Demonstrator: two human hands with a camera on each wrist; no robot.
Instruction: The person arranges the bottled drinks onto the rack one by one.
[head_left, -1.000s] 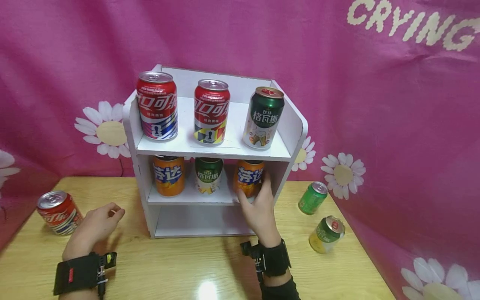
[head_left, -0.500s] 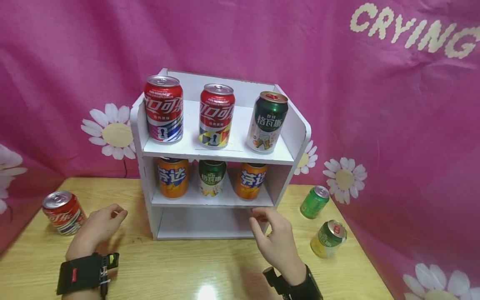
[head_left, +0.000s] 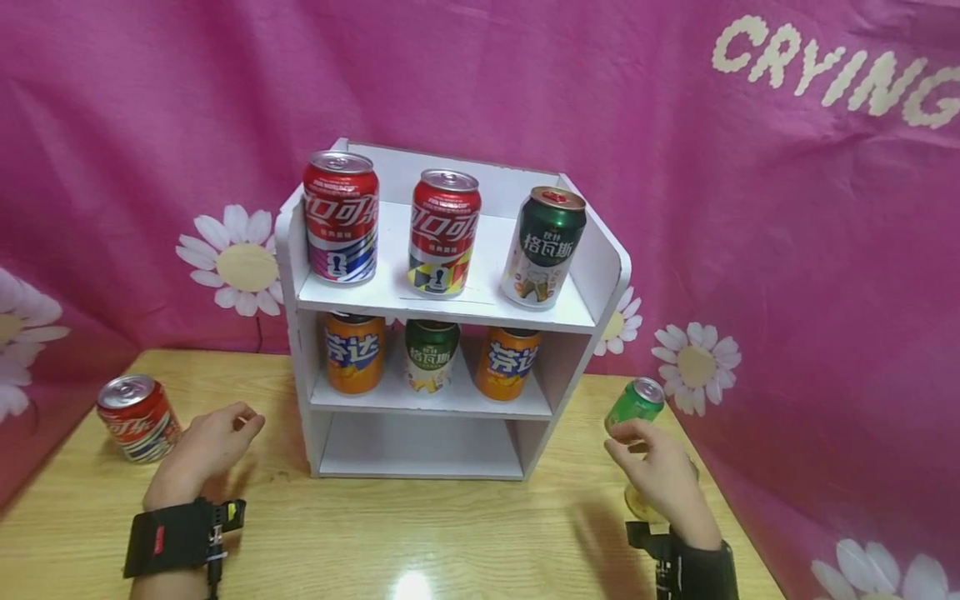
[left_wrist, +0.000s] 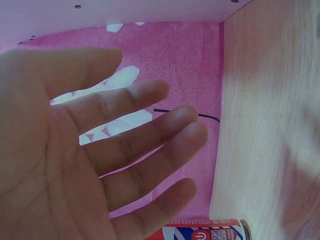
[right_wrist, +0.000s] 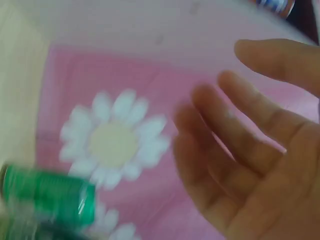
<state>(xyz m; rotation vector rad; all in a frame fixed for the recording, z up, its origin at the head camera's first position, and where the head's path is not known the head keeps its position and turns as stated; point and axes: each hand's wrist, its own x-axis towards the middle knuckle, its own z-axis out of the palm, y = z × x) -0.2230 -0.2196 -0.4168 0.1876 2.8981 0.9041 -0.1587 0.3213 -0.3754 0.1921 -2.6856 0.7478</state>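
My right hand [head_left: 660, 471] hovers at the right of the table with loosely bent fingers and nothing in them. Just beyond it stands a green can [head_left: 634, 402]; the hand partly covers a green-and-yellow kvass can [head_left: 640, 504]. In the right wrist view the green can [right_wrist: 50, 195] lies off the fingertips, blurred. My left hand [head_left: 213, 446] rests relaxed beside a red cola can [head_left: 140, 419], holding nothing; in the left wrist view its fingers are spread. An orange soda can [head_left: 507, 363] stands at the right of the shelf unit's middle level.
A white shelf unit [head_left: 423, 446] stands mid-table. Its top bears two red cola cans [head_left: 341, 218] [head_left: 444, 233] and a kvass can [head_left: 544, 247]. Another orange can [head_left: 355, 354] and a kvass can [head_left: 431, 357] share the middle level. A pink curtain [head_left: 480, 75] hangs behind.
My right hand let go of the orange can on the middle level, drew back and moved right toward the green cans. The left hand has stayed near the cola can. The head view shifted slightly.
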